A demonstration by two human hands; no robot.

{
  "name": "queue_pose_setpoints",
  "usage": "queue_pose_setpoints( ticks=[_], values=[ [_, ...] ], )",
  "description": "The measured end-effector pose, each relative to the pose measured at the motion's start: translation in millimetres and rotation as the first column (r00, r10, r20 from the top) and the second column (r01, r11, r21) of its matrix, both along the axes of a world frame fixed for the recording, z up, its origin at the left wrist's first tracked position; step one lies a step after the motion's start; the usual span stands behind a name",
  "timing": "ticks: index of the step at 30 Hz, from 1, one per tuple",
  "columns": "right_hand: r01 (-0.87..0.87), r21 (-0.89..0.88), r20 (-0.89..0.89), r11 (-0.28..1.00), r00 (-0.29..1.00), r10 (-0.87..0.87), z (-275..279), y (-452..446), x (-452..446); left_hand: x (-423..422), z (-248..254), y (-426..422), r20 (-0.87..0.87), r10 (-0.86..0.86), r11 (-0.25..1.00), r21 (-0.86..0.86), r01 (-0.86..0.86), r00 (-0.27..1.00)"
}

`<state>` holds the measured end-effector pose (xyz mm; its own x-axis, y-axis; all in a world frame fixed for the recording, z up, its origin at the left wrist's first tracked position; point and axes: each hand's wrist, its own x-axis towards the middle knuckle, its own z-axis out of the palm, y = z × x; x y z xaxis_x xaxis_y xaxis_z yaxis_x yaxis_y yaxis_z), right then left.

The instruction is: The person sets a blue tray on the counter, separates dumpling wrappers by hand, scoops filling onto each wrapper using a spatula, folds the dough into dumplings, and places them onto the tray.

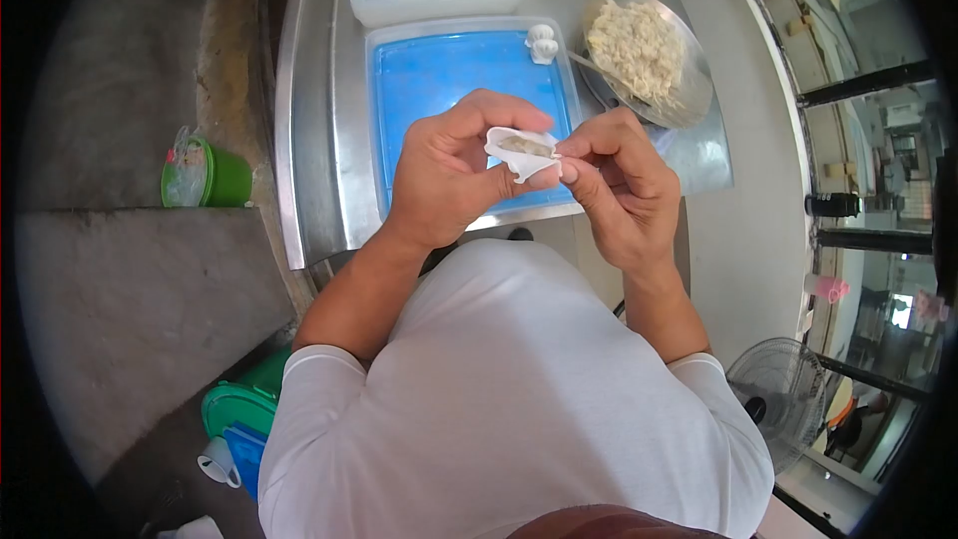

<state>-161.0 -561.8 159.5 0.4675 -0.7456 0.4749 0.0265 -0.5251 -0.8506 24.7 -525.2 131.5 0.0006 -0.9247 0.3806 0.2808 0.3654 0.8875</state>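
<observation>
1. Center frame: a left hand (439,175) cradles an open, filled wrapper (522,166) while the right hand (631,180) pinches its rim.
2. Light, soft and likely to tear, the wrapper seems best held by its edge.
3. Beyond, upper center, pleated dumplings (542,48) sit on a blue tray (449,65); upper right, a metal bowl (697,95) holds filling (639,45).

open tray (429,85) left, bowl (699,98) blocking right
</observation>
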Motion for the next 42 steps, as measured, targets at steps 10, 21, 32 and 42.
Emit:
queue_pose_setpoints(
  ticks=[10,21,32,42],
  values=[
    [-0.030,0.016,0.032,0.999,0.999,0.030,-0.2,-2.3,-8.1,-10.7,2.3,-1.9,-0.015,0.062,0.998,-0.014,-0.062,0.998],
    [-0.028,0.147,0.083,0.989,0.996,0.016,-3.8,-2.8,-12.7,-19.6,-1.5,-5.8,0.052,0.092,0.995,-0.055,-0.089,0.994],
    [-0.086,0.248,0.175,0.965,0.984,0.043,-1.2,-6.8,-20.4,-24.9,-7.8,-13.7,0.077,0.093,0.987,-0.137,-0.082,0.993],
    [-0.065,0.232,0.117,0.971,0.992,0.039,-10.4,-10.1,-24.0,-31.0,-23.2,-17.0,0.007,0.131,0.985,-0.112,-0.129,0.991]
  ],
)
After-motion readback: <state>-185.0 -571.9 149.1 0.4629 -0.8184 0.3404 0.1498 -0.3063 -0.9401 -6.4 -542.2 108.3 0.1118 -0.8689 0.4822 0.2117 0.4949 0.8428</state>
